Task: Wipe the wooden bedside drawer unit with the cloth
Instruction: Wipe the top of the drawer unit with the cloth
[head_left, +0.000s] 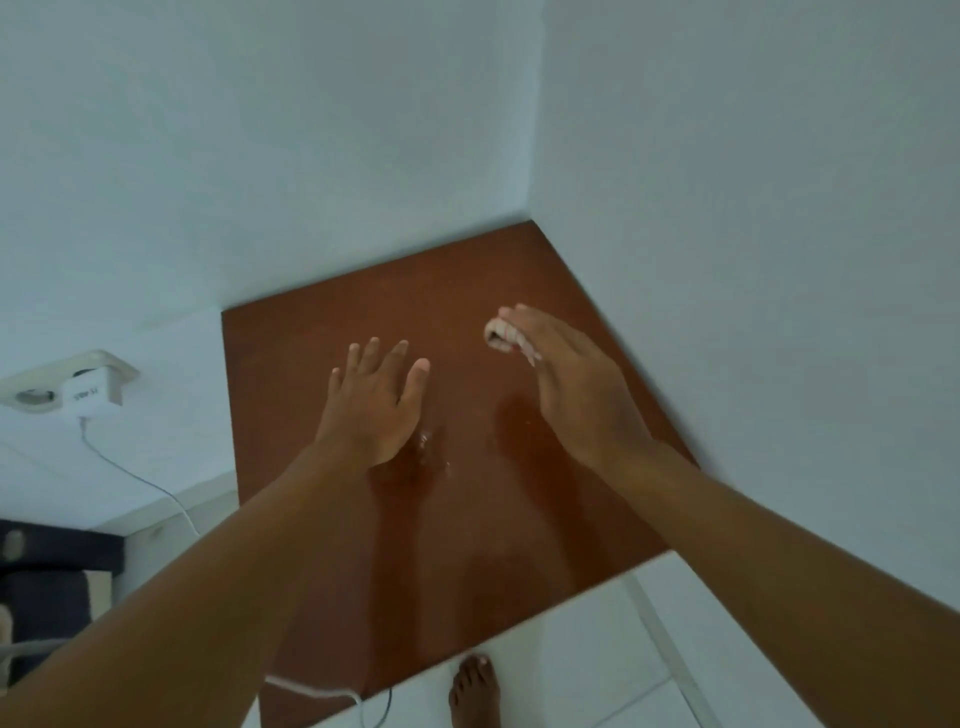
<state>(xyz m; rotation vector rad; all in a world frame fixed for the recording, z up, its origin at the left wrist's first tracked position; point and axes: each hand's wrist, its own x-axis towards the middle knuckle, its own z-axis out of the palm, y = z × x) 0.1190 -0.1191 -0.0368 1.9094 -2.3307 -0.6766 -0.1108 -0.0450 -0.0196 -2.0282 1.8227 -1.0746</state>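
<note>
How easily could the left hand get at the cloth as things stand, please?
Probably yes: the left hand is open above the top, and only bare wood lies between it and the cloth, though the right hand covers most of it.

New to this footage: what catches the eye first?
Two bare hands over the reddish-brown wooden top in the wall corner: the left hand spread open, the right hand holding a small pale cloth. A wet sheen streaks the wood beneath them.
</note>
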